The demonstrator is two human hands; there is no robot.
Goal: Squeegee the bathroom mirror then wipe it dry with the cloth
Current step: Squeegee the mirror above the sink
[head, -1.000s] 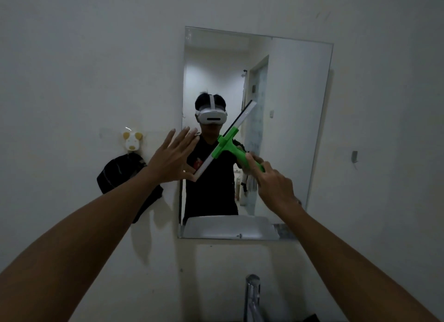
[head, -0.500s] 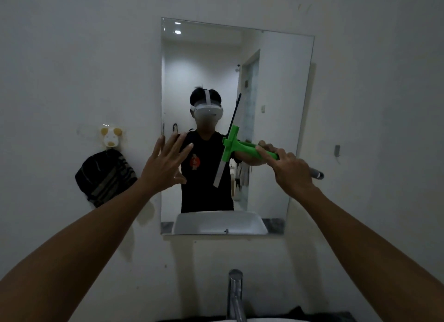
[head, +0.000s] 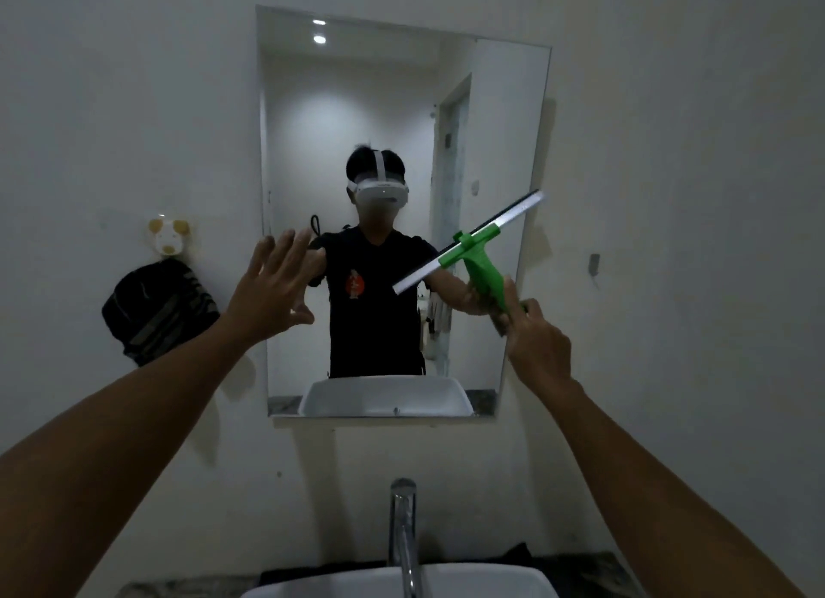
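A frameless rectangular mirror point(head: 495, 106) hangs on the white wall, showing a person's reflection. My right hand point(head: 538, 343) grips the green handle of a squeegee point(head: 480, 258). Its white and black blade slants from lower left to upper right in front of the mirror's right half. My left hand point(head: 272, 289) is raised at the mirror's left edge with fingers spread, holding nothing. A dark cloth point(head: 518, 553) lies on the counter behind the basin, partly hidden.
A chrome tap point(head: 404, 530) rises over the white basin point(head: 513, 584) at the bottom. A dark striped bag point(head: 156, 311) hangs from an animal-shaped wall hook point(head: 168, 238) left of the mirror. A small fitting point(head: 593, 264) sits on the right wall.
My right hand has swung the squeegee from the mirror's middle to its right side, the blade turning from near upright to slanted. The view tipped down a little. My left hand stayed open.
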